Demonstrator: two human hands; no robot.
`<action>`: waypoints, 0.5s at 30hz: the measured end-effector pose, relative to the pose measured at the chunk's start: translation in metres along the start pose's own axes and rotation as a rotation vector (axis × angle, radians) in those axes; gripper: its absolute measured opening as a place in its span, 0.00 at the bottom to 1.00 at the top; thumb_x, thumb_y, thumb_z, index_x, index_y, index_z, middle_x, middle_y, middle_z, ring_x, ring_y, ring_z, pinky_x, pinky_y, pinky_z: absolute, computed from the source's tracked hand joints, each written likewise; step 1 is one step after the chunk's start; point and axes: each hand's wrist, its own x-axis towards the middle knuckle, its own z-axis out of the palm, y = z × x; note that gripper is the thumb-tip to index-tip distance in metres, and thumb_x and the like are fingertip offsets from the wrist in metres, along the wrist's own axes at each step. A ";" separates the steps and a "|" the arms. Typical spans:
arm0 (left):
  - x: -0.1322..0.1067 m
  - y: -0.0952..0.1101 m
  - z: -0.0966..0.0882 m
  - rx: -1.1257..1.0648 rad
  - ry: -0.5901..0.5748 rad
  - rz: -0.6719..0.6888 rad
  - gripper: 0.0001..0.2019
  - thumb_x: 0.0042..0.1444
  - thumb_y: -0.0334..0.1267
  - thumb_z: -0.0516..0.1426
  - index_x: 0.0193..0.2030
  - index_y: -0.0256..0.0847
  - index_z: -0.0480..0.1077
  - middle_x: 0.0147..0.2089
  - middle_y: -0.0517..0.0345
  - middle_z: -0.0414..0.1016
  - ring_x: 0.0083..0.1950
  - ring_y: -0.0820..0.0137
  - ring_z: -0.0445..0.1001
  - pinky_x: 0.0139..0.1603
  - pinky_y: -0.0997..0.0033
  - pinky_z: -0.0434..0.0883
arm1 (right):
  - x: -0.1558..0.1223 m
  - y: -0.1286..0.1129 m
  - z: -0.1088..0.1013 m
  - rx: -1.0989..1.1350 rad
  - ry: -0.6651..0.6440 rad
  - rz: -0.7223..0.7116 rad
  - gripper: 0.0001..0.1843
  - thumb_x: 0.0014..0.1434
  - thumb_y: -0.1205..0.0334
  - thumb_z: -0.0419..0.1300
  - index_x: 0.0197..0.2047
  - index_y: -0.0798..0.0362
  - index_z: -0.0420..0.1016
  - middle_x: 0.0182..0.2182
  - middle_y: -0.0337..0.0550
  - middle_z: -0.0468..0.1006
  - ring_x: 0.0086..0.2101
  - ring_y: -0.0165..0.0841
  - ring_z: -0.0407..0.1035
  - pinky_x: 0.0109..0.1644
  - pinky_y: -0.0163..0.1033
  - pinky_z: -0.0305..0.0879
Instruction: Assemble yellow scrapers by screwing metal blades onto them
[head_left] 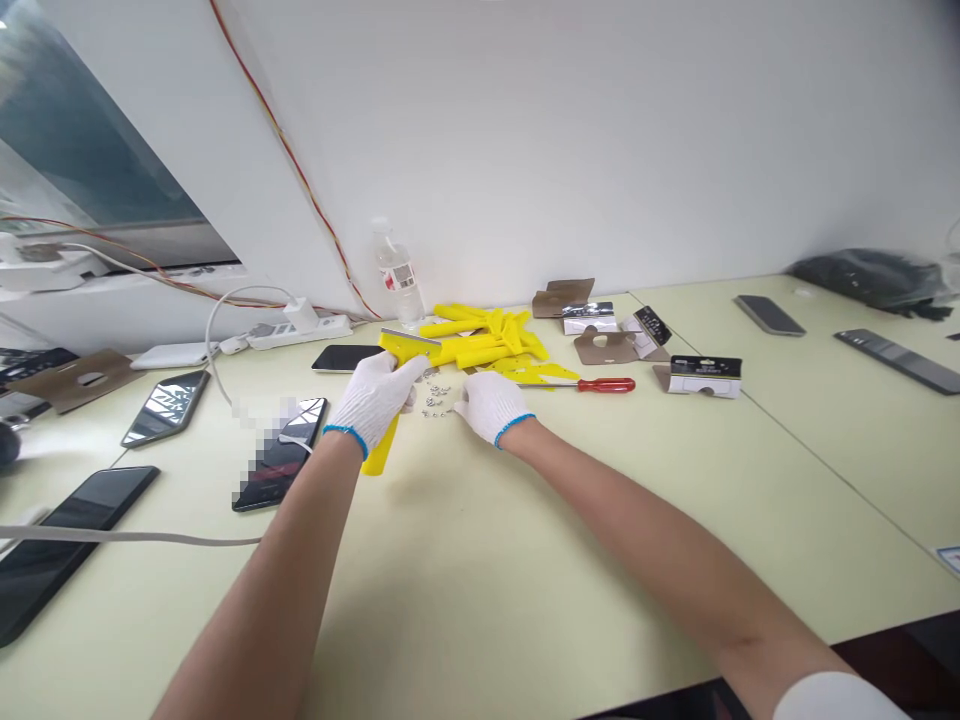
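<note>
My white-gloved left hand (pixel 373 400) clamps a yellow plastic scraper with a steel blade (pixel 380 450) firmly, blade up; my white-gloved right hand (pixel 491 407) sits apart, just beside small silver screws (pixel 435 398) on the pale-green tabletop (pixel 465 560); I cannot tell whether it pinches one.

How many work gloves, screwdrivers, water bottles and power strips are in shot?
Work gloves: 2 (left glove, right glove)
Screwdrivers: 1 (red-handled screwdriver)
Water bottles: 1 (plastic water bottle)
Power strips: 1 (white power strip)
Total: 5
</note>
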 end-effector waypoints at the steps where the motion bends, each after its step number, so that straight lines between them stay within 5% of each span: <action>1: -0.001 0.001 0.000 -0.004 -0.001 -0.003 0.17 0.56 0.52 0.63 0.33 0.41 0.66 0.25 0.58 0.73 0.26 0.70 0.71 0.28 0.70 0.68 | 0.000 0.000 -0.001 0.002 -0.005 0.001 0.16 0.72 0.57 0.60 0.53 0.57 0.85 0.54 0.59 0.83 0.54 0.47 0.78 0.55 0.45 0.72; 15: -0.006 0.007 0.002 0.057 -0.023 -0.022 0.16 0.59 0.50 0.62 0.31 0.41 0.66 0.23 0.56 0.74 0.24 0.70 0.69 0.28 0.68 0.64 | 0.008 0.005 0.003 0.071 -0.019 -0.014 0.14 0.71 0.56 0.64 0.51 0.57 0.83 0.53 0.57 0.83 0.54 0.44 0.77 0.59 0.46 0.72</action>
